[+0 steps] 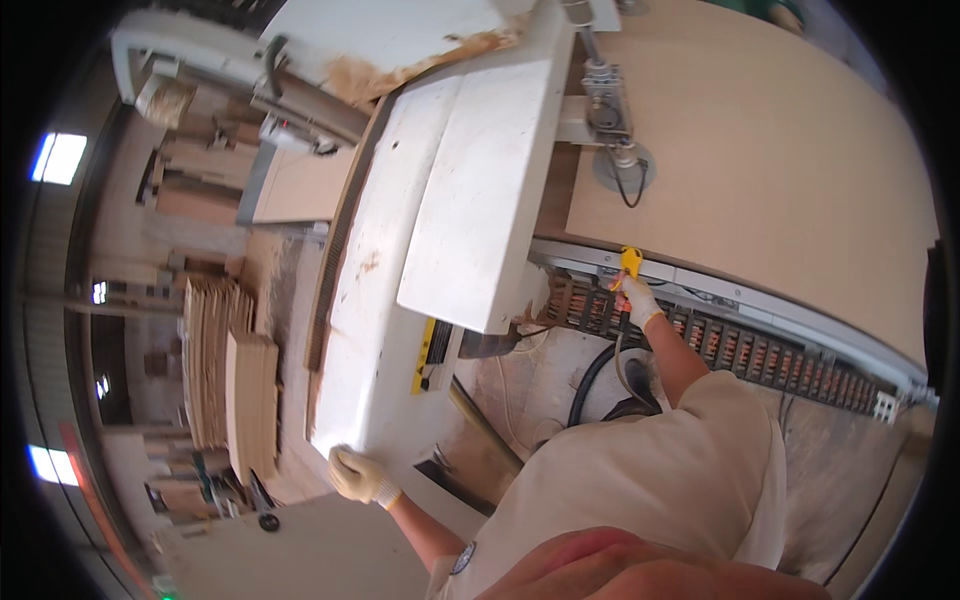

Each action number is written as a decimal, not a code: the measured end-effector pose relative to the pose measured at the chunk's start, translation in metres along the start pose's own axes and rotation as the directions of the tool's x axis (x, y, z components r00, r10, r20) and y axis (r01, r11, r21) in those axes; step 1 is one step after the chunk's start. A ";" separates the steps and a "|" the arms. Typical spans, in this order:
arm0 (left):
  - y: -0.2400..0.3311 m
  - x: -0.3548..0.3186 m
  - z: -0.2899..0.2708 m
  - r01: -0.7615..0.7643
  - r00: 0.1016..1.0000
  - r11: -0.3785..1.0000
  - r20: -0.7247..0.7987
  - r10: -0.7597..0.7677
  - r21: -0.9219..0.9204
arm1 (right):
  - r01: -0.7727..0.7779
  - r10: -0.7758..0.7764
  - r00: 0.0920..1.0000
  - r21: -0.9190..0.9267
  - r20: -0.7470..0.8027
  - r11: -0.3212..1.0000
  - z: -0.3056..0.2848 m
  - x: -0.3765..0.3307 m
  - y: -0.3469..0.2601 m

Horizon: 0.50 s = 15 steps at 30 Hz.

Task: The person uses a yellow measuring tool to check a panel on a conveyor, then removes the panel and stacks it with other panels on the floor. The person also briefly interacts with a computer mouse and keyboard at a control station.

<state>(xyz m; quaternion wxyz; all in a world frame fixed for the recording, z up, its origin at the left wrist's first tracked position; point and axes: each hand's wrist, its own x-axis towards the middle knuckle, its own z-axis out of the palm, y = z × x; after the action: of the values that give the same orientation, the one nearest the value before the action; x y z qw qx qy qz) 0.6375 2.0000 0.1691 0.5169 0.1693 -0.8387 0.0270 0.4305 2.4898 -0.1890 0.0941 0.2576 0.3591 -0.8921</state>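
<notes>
If the white housing (480, 200) moves, it could pinch the left hand (360, 475) at its corner, whose grip I cannot tell. The pale board (760, 140) might slide if knocked; the cable chain (742, 348) could snag the nearby cord (620, 362). The yellow controller (631, 262) lies within the right hand's (640, 301) grip, projecting toward the board's edge.

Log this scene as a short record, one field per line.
Left hand: gloved, at the lower corner of the white machine housing, seemingly touching it
Right hand: gloved, fingers around a yellow handheld device
Board: large, flat, tan, beyond the right hand
Machine fitting: round grey pad at the board's left part
Below board edge: dark slatted cable track
Far left: stacked boards
</notes>
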 end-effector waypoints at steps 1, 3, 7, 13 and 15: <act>-0.002 0.001 0.001 -0.006 1.000 1.000 -0.006 0.006 0.023 | -0.053 0.052 0.997 -0.030 -0.054 0.998 -0.002 -0.002 -0.003; -0.005 0.003 0.004 -0.007 1.000 1.000 -0.021 0.007 0.030 | -0.021 0.020 1.000 -0.043 -0.009 0.999 -0.008 -0.007 -0.007; -0.008 0.007 0.011 -0.085 0.994 0.996 -0.075 0.084 -0.017 | -0.021 0.025 1.000 -0.213 0.015 0.977 -0.012 -0.008 -0.007; -0.027 0.023 0.009 -0.107 0.994 0.941 -0.037 0.100 -0.322 | -0.040 0.037 0.999 -0.397 -0.016 0.917 0.004 -0.012 0.029; -0.040 0.028 0.005 -0.152 0.988 0.908 -0.048 0.145 -0.390 | 0.005 -0.046 0.993 -0.362 -0.104 0.932 0.017 -0.020 0.045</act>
<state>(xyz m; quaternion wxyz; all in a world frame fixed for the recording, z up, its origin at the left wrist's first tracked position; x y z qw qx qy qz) 0.6349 1.9539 0.1859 0.5441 -0.0023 -0.8329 -0.1008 0.4567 2.4447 -0.1944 0.1081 0.2805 0.5250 -0.7962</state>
